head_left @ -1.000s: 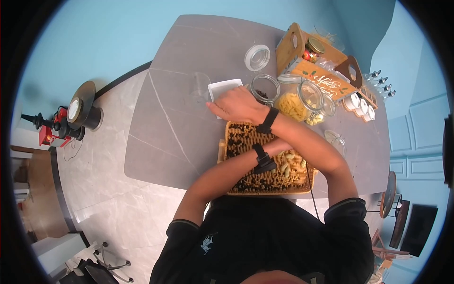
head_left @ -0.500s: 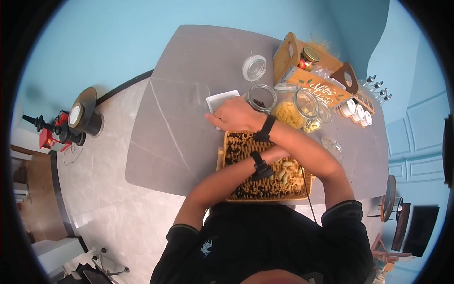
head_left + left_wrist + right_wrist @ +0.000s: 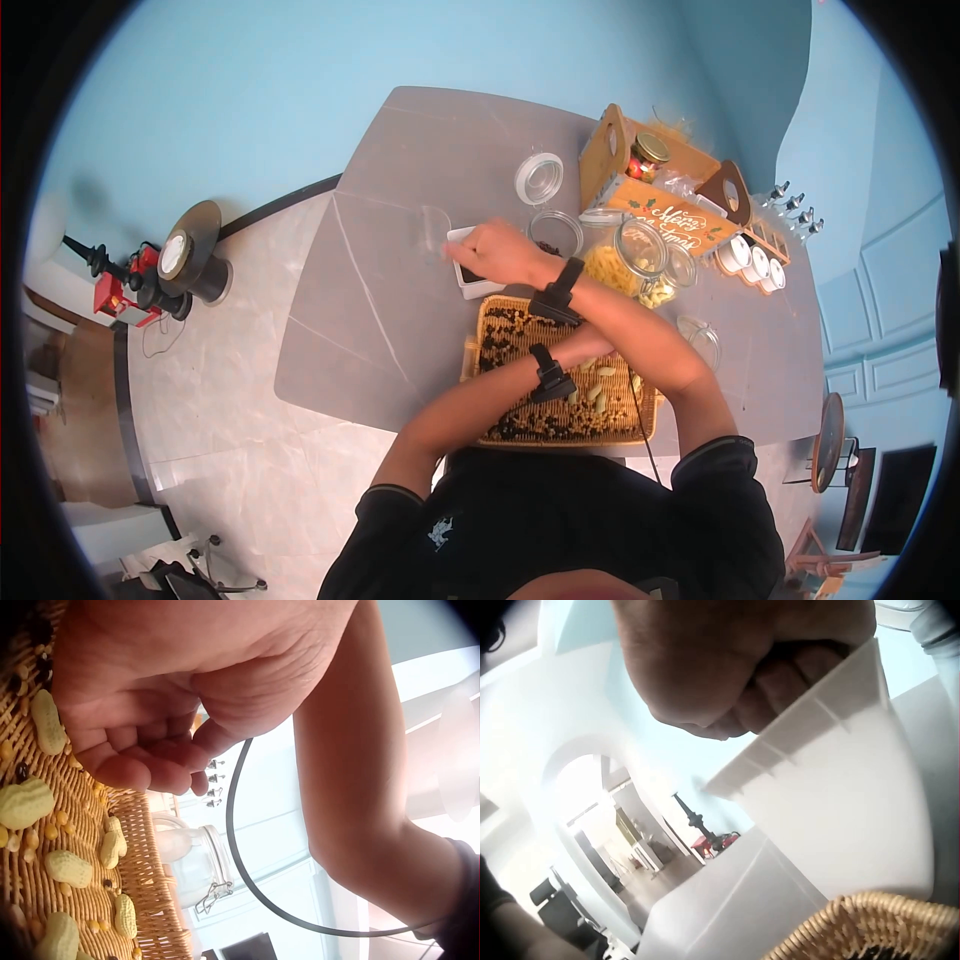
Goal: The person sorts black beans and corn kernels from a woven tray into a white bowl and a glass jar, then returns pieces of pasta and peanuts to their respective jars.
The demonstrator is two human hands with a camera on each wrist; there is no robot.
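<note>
In the head view my arms cross, right over left. My right hand (image 3: 502, 255) reaches over a white box (image 3: 478, 291) with dark contents (image 3: 468, 274). In the right wrist view its fingers curl behind the rim of that box (image 3: 832, 802); their tips are hidden, so I cannot tell what they hold. Below, my left hand (image 3: 592, 343) hovers over a wicker basket (image 3: 570, 441). The left wrist view shows this hand (image 3: 150, 712) with loosely curled fingers and nothing visible in the palm. Peanuts (image 3: 49, 724), corn kernels (image 3: 51, 831) and dark beans lie in the basket.
Beyond the basket stand an open glass jar (image 3: 556, 230) with dark contents and a jar of yellow pasta (image 3: 608, 268). A wooden crate (image 3: 665, 208) is behind them, with white-lidded jars (image 3: 757, 265) to its right. A lid (image 3: 540, 178) lies farther back. A cable (image 3: 234, 832) hangs near my left hand.
The whole head view has tilted, so the table sits lower. My right hand has shifted toward the far part of the white box, exposing its dark contents. The left hand stays over the basket.
</note>
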